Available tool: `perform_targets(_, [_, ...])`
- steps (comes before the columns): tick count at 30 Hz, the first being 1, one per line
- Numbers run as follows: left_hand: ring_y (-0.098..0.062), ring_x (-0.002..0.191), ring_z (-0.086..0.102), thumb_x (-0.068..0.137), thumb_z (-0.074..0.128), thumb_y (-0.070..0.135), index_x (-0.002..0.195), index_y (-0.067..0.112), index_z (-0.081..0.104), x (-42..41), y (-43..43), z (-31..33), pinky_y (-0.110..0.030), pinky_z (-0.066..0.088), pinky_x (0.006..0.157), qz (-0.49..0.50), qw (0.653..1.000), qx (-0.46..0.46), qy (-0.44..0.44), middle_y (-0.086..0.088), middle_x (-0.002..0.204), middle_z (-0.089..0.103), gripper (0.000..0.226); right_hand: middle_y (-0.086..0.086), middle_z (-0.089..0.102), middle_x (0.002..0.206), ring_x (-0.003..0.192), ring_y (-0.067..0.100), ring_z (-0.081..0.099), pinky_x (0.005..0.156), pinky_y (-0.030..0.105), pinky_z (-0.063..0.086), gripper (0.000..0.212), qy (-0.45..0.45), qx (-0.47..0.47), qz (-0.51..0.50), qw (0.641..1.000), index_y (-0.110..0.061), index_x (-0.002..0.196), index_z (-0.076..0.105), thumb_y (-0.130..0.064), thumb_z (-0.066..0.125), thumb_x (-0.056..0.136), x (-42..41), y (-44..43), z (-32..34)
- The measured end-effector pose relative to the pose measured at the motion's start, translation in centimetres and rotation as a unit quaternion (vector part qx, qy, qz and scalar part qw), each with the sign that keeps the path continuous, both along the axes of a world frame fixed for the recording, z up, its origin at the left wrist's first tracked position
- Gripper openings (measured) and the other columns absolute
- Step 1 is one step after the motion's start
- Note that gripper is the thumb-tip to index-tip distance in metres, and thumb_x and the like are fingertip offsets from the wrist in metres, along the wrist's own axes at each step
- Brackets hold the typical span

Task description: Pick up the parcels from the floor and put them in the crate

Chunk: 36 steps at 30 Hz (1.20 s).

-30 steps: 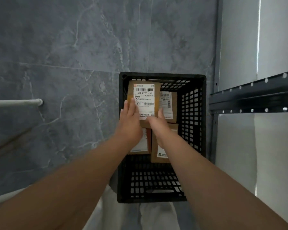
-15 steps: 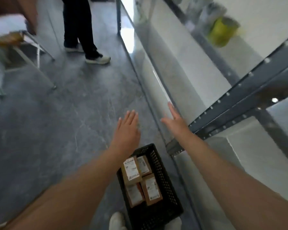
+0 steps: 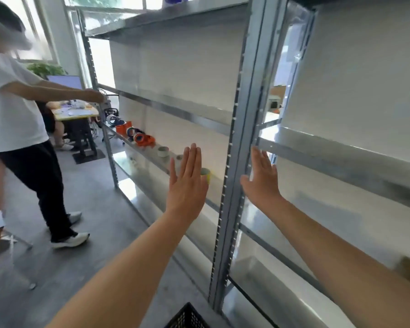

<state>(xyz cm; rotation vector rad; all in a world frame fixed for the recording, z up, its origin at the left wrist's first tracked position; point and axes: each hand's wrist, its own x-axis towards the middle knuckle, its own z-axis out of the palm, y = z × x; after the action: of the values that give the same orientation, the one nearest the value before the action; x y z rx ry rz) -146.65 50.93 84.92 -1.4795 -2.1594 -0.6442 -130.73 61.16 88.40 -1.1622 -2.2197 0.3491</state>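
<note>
Both arms stretched out in front of me at shelf height. Left hand [image 3: 187,185] flat, back facing me, fingers [image 3: 192,159] straight and pressed together, holding nothing. Right hand [image 3: 262,183] the same, fingers [image 3: 260,159] straight, close in front of the shelving upright [image 3: 234,176]; contact unclear. Only one corner of the black crate [image 3: 187,317] shows, at the bottom edge, on the grey floor [image 3: 92,221] near the upright's foot and under my left forearm; its inside is out of frame. Yellow cup [image 3: 207,174] on the shelf behind my left hand. Another person [image 3: 17,114] stands well to the left.
</note>
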Motion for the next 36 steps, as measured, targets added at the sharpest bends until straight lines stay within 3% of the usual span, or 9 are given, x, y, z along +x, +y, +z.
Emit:
perform_targets(6, [-0.016, 0.148, -0.023, 0.098, 0.007, 0.038, 0.153, 0.015, -0.019, 16.2, -0.4, 2.5, -0.047, -0.009, 0.121, -0.115, 0.992, 0.011, -0.043, -0.001, 0.161, -0.024, 0.065, -0.004, 0.0, 0.166, 0.153, 0.014, -0.003, 0.123, 0.044, 0.0, 0.08, 0.006, 0.073, -0.066, 0.995, -0.022, 0.158, 0.001, -0.021, 0.052, 0.097, 17.4, -4.3, 3.3])
perform_targets(11, [-0.013, 0.149, -0.016, 0.103, 0.024, 0.033, 0.156, 0.014, -0.009, 31.5, -0.7, 4.4, -0.042, -0.011, 0.121, -0.227, 0.971, 0.061, -0.04, 0.0, 0.164, -0.015, 0.065, -0.009, -0.005, 0.165, 0.152, 0.01, -0.008, 0.123, 0.044, -0.005, 0.08, 0.001, 0.078, -0.162, 0.984, -0.026, 0.158, -0.003, -0.022, 0.05, 0.098, 33.9, -9.6, 4.4])
perform_targets(15, [-0.013, 0.149, -0.018, 0.104, 0.025, 0.033, 0.155, 0.013, -0.013, 44.5, -1.3, 5.5, -0.044, -0.009, 0.122, -0.331, 0.942, 0.052, -0.004, 0.0, 0.163, -0.018, 0.066, -0.008, -0.005, 0.166, 0.152, 0.011, -0.008, 0.123, 0.044, -0.005, 0.077, 0.021, 0.084, -0.278, 0.957, -0.027, 0.158, -0.002, -0.024, 0.049, 0.1, 46.2, -14.1, 5.2])
perform_targets(19, [-0.013, 0.148, -0.021, 0.103, 0.023, 0.032, 0.153, 0.014, -0.018, 57.8, -3.0, 6.4, -0.044, -0.012, 0.121, -0.451, 0.892, 0.034, 0.007, 0.001, 0.161, -0.023, 0.067, -0.008, -0.003, 0.166, 0.152, 0.014, -0.007, 0.124, 0.048, 0.003, 0.077, 0.017, 0.084, -0.392, 0.916, -0.027, 0.158, -0.001, -0.026, 0.05, 0.1, 57.8, -19.3, 4.6])
perform_targets(25, [-0.015, 0.149, -0.018, 0.104, 0.022, 0.03, 0.154, 0.012, -0.013, 75.1, -8.7, 4.2, -0.043, -0.012, 0.121, -0.612, 0.791, 0.023, 0.019, -0.001, 0.163, -0.018, 0.065, -0.004, -0.005, 0.166, 0.152, 0.016, -0.008, 0.123, 0.047, -0.002, 0.075, -0.015, 0.047, -0.54, 0.84, -0.022, 0.158, -0.002, -0.03, 0.047, 0.101, 71.3, -28.4, 1.7])
perform_targets(32, [-0.019, 0.151, -0.01, 0.104, 0.025, 0.03, 0.156, 0.011, -0.005, 90.7, -13.5, 0.3, -0.047, -0.004, 0.122, -0.718, 0.693, 0.0, 0.055, -0.003, 0.164, -0.01, 0.063, -0.008, -0.005, 0.166, 0.151, 0.015, -0.015, 0.121, 0.049, -0.007, 0.077, -0.024, -0.006, -0.665, 0.747, -0.022, 0.158, -0.002, -0.028, 0.045, 0.098, 84.3, -35.6, -0.9])
perform_targets(36, [-0.018, 0.151, -0.008, 0.105, 0.028, 0.029, 0.156, 0.012, -0.002, 98.2, -14.4, -2.4, -0.047, -0.004, 0.123, -0.752, 0.655, -0.027, 0.065, -0.002, 0.165, -0.006, 0.062, -0.007, -0.002, 0.166, 0.152, 0.017, -0.013, 0.122, 0.051, -0.005, 0.076, -0.032, -0.039, -0.713, 0.699, -0.024, 0.158, 0.0, -0.028, 0.046, 0.097, 91.2, -37.9, -2.8])
